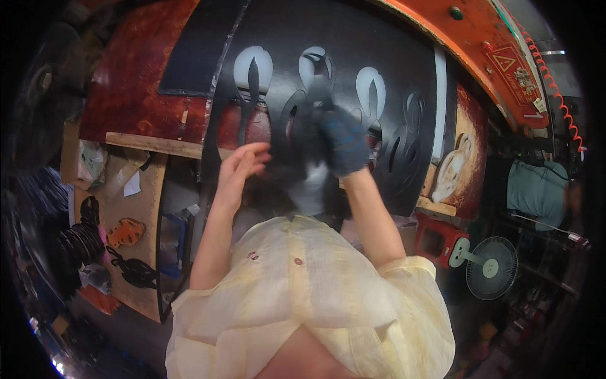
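Observation:
A large black sheet point(379, 38) lies across the table, with looped, curved shapes cut through it. Pale ovals show through several openings, such as the white oval point(254, 68) at left and another white oval point(371, 90) at right. My right hand point(346, 140), in a dark knitted glove, is closed over the middle of the sheet. A blurred black shape lies at its fingers; motion smears what they grip. My bare left hand point(243, 165) hovers near the sheet's front edge, fingers loosely extended and holding nothing. Some curved black pieces point(407, 145) stand out at the right.
The reddish-brown tabletop point(136, 82) shows at the left. An orange machine beam point(467, 38) with a warning label spans the far right, beside a coiled red hose point(548, 79). A fan point(490, 268) and red stool point(435, 239) stand at right; a cardboard-coloured board point(136, 202) lies left.

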Demonstrator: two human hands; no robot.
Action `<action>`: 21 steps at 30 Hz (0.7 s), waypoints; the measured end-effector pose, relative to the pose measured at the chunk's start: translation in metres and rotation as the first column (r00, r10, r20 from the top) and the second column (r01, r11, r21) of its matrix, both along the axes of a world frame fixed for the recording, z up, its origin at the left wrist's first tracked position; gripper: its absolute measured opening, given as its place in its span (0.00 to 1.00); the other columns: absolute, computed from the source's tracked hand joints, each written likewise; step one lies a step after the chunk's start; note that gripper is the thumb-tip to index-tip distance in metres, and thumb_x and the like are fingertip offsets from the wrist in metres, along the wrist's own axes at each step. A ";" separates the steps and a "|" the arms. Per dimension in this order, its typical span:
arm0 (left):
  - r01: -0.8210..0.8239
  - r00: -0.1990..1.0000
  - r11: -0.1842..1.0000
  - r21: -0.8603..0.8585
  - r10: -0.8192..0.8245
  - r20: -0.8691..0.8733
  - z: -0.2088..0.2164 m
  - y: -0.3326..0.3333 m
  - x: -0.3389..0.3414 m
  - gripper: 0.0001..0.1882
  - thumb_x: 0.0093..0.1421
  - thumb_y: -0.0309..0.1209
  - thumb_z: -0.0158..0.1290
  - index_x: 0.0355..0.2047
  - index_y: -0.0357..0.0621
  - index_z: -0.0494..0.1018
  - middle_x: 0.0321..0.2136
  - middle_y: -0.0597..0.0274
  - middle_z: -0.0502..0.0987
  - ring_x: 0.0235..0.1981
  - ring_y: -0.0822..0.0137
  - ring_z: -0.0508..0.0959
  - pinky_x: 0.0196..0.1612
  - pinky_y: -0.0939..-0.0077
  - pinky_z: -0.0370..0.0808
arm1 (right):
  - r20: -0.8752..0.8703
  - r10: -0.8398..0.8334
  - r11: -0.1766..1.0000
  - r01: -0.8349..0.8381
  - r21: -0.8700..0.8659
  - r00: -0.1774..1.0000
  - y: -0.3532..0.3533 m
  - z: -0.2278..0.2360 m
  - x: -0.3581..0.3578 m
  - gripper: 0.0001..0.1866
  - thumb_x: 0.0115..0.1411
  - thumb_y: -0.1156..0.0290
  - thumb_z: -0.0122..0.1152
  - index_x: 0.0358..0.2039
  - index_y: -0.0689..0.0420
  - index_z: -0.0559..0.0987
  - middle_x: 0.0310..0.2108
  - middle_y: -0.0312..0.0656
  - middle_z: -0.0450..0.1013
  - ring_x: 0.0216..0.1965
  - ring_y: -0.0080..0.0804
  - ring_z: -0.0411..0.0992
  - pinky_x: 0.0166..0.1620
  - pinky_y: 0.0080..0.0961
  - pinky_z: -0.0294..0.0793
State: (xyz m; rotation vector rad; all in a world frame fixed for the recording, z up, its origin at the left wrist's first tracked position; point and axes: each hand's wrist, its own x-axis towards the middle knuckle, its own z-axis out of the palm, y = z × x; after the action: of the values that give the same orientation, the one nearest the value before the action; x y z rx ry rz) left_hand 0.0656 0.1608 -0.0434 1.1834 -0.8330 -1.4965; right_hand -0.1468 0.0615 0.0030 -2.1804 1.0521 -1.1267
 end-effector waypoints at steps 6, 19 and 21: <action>-0.544 0.833 0.836 0.078 0.548 -0.073 0.012 0.071 0.052 0.35 0.67 0.55 0.35 0.61 0.36 0.58 0.59 0.48 0.65 0.56 0.59 0.69 0.58 0.62 0.65 | -0.012 0.222 0.974 -0.222 -0.048 0.975 0.040 -0.004 0.075 0.14 0.53 0.71 0.57 0.41 0.55 0.78 0.40 0.43 0.74 0.42 0.44 0.73 0.43 0.35 0.73; -0.782 0.573 0.590 0.203 0.807 -0.140 0.000 0.285 0.180 0.15 0.60 0.29 0.54 0.48 0.44 0.69 0.38 0.69 0.75 0.37 0.77 0.73 0.39 0.82 0.70 | 0.220 0.798 0.362 -0.738 0.569 0.561 0.186 0.000 0.347 0.17 0.58 0.67 0.56 0.47 0.60 0.76 0.39 0.41 0.76 0.39 0.32 0.74 0.44 0.27 0.72; -0.906 0.412 0.406 0.120 0.911 0.026 -0.006 0.332 0.216 0.13 0.59 0.32 0.57 0.44 0.46 0.71 0.34 0.72 0.75 0.33 0.80 0.71 0.34 0.85 0.67 | 0.308 0.871 0.160 -0.813 0.560 0.383 0.223 -0.012 0.409 0.17 0.59 0.66 0.56 0.47 0.60 0.76 0.38 0.41 0.76 0.39 0.34 0.74 0.44 0.28 0.72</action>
State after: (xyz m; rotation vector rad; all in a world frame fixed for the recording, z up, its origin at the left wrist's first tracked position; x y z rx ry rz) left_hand 0.2812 0.4928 -0.0489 1.3469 0.0505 -0.6072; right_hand 0.2621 0.2841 -0.0090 -1.7106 -0.0004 -0.0441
